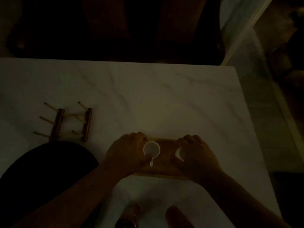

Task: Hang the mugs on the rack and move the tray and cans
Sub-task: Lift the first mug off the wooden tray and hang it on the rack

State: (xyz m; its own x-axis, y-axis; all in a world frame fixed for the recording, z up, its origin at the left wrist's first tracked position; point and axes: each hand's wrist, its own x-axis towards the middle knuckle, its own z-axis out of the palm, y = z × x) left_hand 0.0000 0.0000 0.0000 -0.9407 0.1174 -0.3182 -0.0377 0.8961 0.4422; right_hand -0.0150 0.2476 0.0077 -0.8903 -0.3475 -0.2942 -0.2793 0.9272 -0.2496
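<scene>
Dim scene, low light, detail limited. Wooden tray (164, 168) on white marble-patterned table (148, 99), near the front edge, right of centre. Left hand (126, 153) curled over the tray's left end, fingers wrapped on its far left corner, gripping. Right hand (195, 155) curled over the tray's right end, fingers bent down onto the far right corner, also gripping the tray. Two white mugs on the tray between the hands: left mug (151, 149) upright, open mouth up, handle pointing toward the viewer, touching or just beside the left thumb; right mug (179, 153) mostly hidden under the right hand, only a crescent of rim visible. Wooden peg rack (72, 124) on the table well to the left of the tray, pegs bare. Dark rounded object (46, 175) at lower left, identity unclear. Two dim cylindrical shapes at the bottom edge, possibly cans (130, 216), too dark to confirm.
</scene>
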